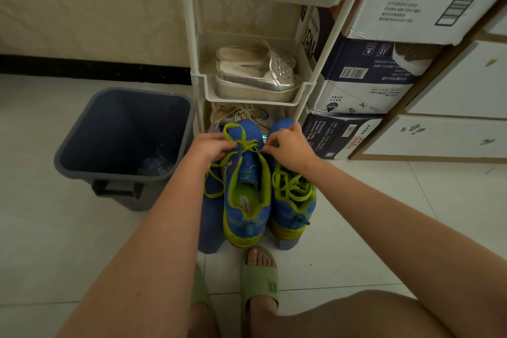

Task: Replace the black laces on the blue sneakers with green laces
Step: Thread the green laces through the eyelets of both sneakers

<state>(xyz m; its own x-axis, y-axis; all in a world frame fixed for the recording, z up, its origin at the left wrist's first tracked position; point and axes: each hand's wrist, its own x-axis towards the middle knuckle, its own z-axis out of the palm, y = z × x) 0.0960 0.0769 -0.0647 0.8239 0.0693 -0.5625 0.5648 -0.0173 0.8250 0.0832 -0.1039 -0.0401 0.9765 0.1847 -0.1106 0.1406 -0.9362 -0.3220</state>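
Left hand [210, 147]: fingers pinched on the green lace [241, 143] over the left sneaker [245, 195]. Right hand [289, 149]: fingertips closed on the same lace, just opposite. Right sneaker [293, 200]: beside and below the right hand, green lace loose. Grey bin [120, 134]: left of the left hand. White rack [255, 90]: beyond both hands.

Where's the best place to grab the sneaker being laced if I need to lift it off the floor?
Grip the heel collar of the left sneaker, coming from above on the near side. Its opening faces up and is unobstructed, while both hands and the green lace crowd the toe end.
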